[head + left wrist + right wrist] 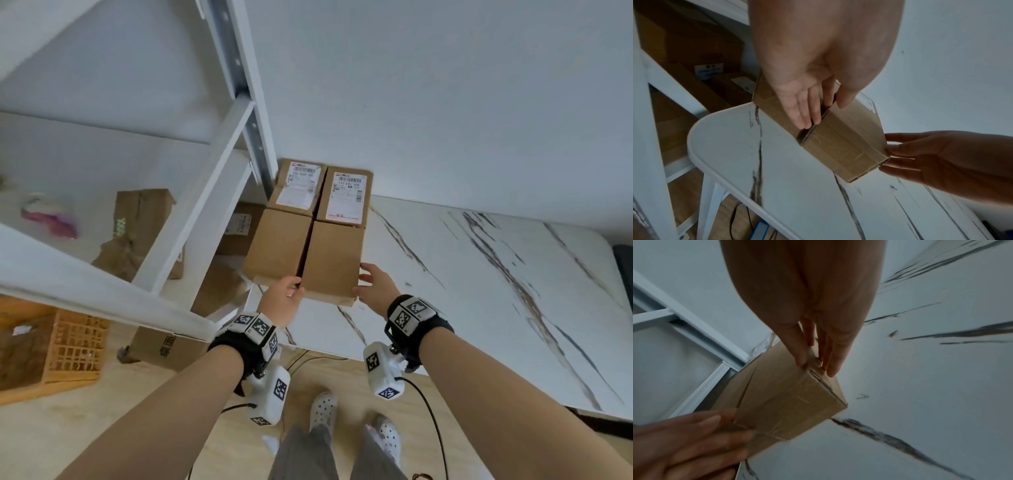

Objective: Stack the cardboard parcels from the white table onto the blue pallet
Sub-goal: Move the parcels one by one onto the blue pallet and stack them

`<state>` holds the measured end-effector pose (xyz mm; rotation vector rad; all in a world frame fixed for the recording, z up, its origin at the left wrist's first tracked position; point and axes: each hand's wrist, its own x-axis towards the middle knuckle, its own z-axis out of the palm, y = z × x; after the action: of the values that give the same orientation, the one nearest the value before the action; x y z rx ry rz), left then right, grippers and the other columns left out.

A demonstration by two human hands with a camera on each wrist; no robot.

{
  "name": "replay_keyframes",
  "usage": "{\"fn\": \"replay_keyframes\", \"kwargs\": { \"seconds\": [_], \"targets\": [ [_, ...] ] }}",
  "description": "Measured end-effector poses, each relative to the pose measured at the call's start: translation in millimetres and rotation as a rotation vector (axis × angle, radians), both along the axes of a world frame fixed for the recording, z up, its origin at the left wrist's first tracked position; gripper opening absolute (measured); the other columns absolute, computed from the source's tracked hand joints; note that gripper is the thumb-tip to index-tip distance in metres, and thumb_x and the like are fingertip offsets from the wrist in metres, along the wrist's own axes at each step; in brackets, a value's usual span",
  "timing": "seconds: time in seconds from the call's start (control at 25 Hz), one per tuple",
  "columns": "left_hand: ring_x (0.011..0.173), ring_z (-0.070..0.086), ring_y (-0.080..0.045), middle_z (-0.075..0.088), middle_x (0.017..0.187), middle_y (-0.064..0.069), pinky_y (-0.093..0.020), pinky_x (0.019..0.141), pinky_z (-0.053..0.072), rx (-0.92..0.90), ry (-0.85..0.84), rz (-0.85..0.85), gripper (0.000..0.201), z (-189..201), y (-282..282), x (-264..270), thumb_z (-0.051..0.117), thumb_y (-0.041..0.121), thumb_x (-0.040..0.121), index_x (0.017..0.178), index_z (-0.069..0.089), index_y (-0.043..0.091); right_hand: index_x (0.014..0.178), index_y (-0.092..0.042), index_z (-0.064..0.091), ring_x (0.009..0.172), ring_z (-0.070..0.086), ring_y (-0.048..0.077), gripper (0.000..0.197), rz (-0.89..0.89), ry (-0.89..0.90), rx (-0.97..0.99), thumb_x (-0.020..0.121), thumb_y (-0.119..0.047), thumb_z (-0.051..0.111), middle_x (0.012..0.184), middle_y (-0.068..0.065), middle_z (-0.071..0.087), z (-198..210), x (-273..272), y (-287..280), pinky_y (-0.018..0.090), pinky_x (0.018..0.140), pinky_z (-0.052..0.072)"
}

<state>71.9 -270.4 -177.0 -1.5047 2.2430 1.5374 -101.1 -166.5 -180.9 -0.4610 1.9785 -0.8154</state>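
Two brown cardboard parcels stand side by side at the far left corner of the white marble-veined table (479, 291), each with a shipping label on top. My left hand (286, 296) reaches to the gap between the left parcel (282, 240) and the right parcel (335, 253). In the left wrist view its straight fingers (807, 113) slide into that gap and the thumb lies on the right parcel (844, 146). My right hand (371, 282) lays straight fingers (801, 353) against the right parcel's (789, 405) outer side. The blue pallet is not in view.
A white metal rack (219, 192) stands close on the left, holding other cardboard boxes (144, 222). An orange crate (65, 349) and a printed box (168, 349) sit on the wooden floor. Cables (435, 428) trail by my feet. A wall (445, 102) backs the table.
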Motion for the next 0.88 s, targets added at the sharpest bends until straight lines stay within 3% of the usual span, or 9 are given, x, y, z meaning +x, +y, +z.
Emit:
{"fn": "replay_keyframes", "kwargs": {
  "seconds": [0.12, 0.2, 0.28, 0.36, 0.48, 0.64, 0.8, 0.88],
  "targets": [
    [0.118, 0.052, -0.029, 0.055, 0.12, -0.015, -0.045, 0.093, 0.048, 0.23, 0.061, 0.112, 0.022, -7.5, -5.7, -0.2, 0.048, 0.016, 0.097, 0.116, 0.053, 0.007, 0.143, -0.012, 0.036, 0.122, 0.053, 0.03, 0.065, -0.083, -0.049, -0.038, 0.084, 0.008, 0.055, 0.136, 0.014, 0.052, -4.9, 3.9, 5.6, 0.044, 0.099, 0.048],
    [0.112, 0.053, -0.031, 0.054, 0.112, -0.013, -0.044, 0.087, 0.052, 0.32, 0.06, 0.194, 0.007, -7.6, -2.5, -3.5, 0.052, 0.016, 0.096, 0.096, 0.053, 0.009, 0.141, -0.012, 0.039, 0.121, 0.054, 0.031, 0.064, -0.133, -0.079, -0.059, 0.083, 0.011, 0.054, 0.134, 0.015, 0.053, -7.5, 6.8, 13.6, 0.045, 0.098, 0.049],
    [0.106, 0.055, -0.033, 0.054, 0.104, -0.014, -0.048, 0.088, 0.053, 0.344, 0.058, 0.241, 0.019, -12.0, 3.2, -6.7, 0.055, 0.015, 0.094, 0.077, 0.049, 0.01, 0.138, -0.013, 0.043, 0.119, 0.055, 0.032, 0.063, -0.159, -0.092, -0.067, 0.082, 0.015, 0.05, 0.132, 0.017, 0.055, -10.0, 9.2, 23.4, 0.047, 0.097, 0.049],
    [0.099, 0.054, -0.031, 0.053, 0.098, -0.016, -0.048, 0.089, 0.053, 0.344, 0.08, 0.267, 0.022, -9.8, 14.5, -12.9, 0.057, 0.011, 0.092, 0.073, 0.046, 0.009, 0.137, -0.013, 0.046, 0.118, 0.056, 0.032, 0.063, -0.179, -0.093, -0.082, 0.082, 0.017, 0.048, 0.13, 0.017, 0.056, -10.7, 7.3, 38.0, 0.048, 0.097, 0.049],
    [0.097, 0.056, -0.029, 0.057, 0.105, -0.019, -0.04, 0.086, 0.052, 0.379, 0.131, 0.247, 0.01, 1.5, 37.0, -26.8, 0.056, 0.004, 0.091, 0.095, 0.051, 0.011, 0.138, -0.014, 0.045, 0.117, 0.057, 0.031, 0.064, -0.218, -0.11, -0.111, 0.082, 0.017, 0.047, 0.129, 0.015, 0.056, -4.2, 0.3, 67.9, 0.044, 0.097, 0.05],
    [0.095, 0.057, -0.028, 0.06, 0.096, -0.017, -0.04, 0.084, 0.051, 0.35, 0.187, 0.132, 0.037, 22.2, 81.0, -49.1, 0.054, 0.0, 0.091, 0.124, 0.047, 0.015, 0.137, -0.01, 0.045, 0.116, 0.057, 0.034, 0.063, -0.314, -0.096, -0.187, 0.081, 0.021, 0.044, 0.13, 0.018, 0.055, 12.2, -8.8, 121.1, 0.042, 0.092, 0.051],
    [0.091, 0.055, -0.028, 0.058, 0.084, -0.01, -0.04, 0.081, 0.051, 0.316, 0.245, 0.036, 0.045, 48.5, 148.0, -74.8, 0.053, -0.004, 0.091, 0.131, 0.047, 0.016, 0.136, -0.011, 0.045, 0.117, 0.056, 0.033, 0.063, -0.394, -0.03, -0.255, 0.082, 0.021, 0.045, 0.13, 0.019, 0.054, 39.5, -22.2, 194.4, 0.04, 0.089, 0.052],
    [0.09, 0.055, -0.028, 0.06, 0.086, -0.012, -0.038, 0.08, 0.051, 0.288, 0.294, -0.019, 0.047, 69.6, 189.4, -86.8, 0.053, -0.005, 0.09, 0.132, 0.047, 0.017, 0.138, -0.011, 0.044, 0.118, 0.055, 0.03, 0.063, -0.429, 0.007, -0.305, 0.083, 0.019, 0.048, 0.132, 0.017, 0.054, 60.7, -29.9, 238.1, 0.036, 0.087, 0.051]
  ]
}}
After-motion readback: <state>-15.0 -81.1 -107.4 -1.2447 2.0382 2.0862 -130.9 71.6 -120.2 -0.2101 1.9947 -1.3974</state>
